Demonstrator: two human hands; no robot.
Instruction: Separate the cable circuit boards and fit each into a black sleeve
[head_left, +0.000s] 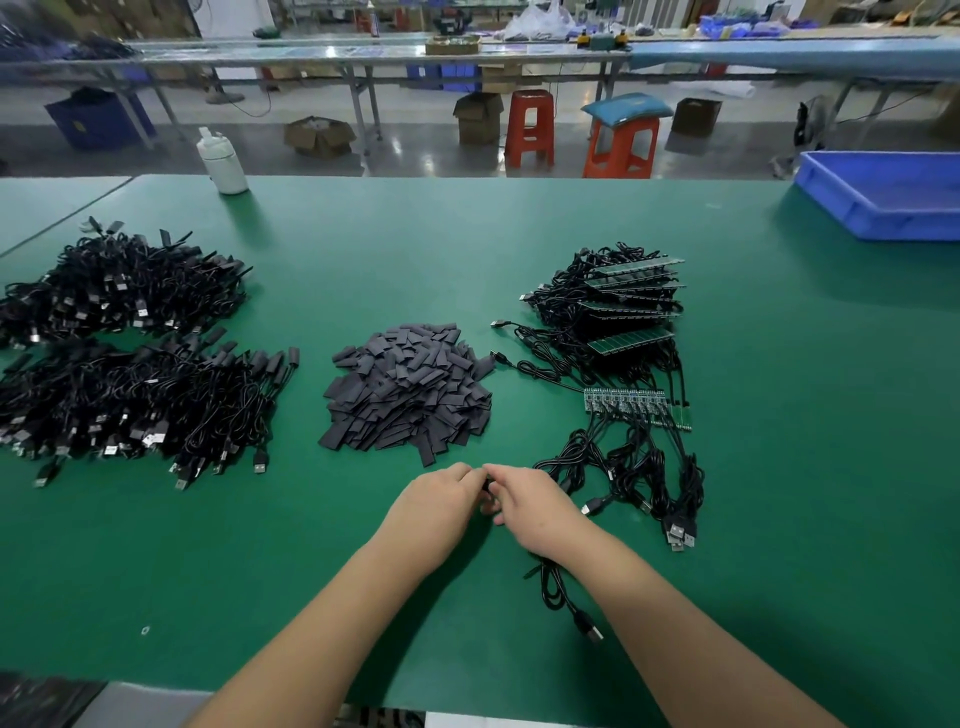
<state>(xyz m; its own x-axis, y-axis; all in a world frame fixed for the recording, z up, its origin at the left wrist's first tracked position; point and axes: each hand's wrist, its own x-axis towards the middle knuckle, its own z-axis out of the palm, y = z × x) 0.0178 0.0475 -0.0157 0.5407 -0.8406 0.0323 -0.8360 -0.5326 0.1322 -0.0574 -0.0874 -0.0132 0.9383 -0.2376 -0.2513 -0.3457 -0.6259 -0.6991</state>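
Observation:
My left hand and my right hand meet fingertip to fingertip on the green table, pinching a small black piece between them; most of it is hidden by my fingers. A black USB cable trails from under my right wrist toward me. A heap of flat black sleeves lies just beyond my hands. To the right, a joined strip of green circuit boards lies with its cables spread out. Behind it stands a stack of more board strips.
Two large piles of black cables with sleeved ends fill the left side of the table. A white bottle stands at the far edge. A blue plastic bin sits at the far right. Red stools and boxes stand on the floor beyond.

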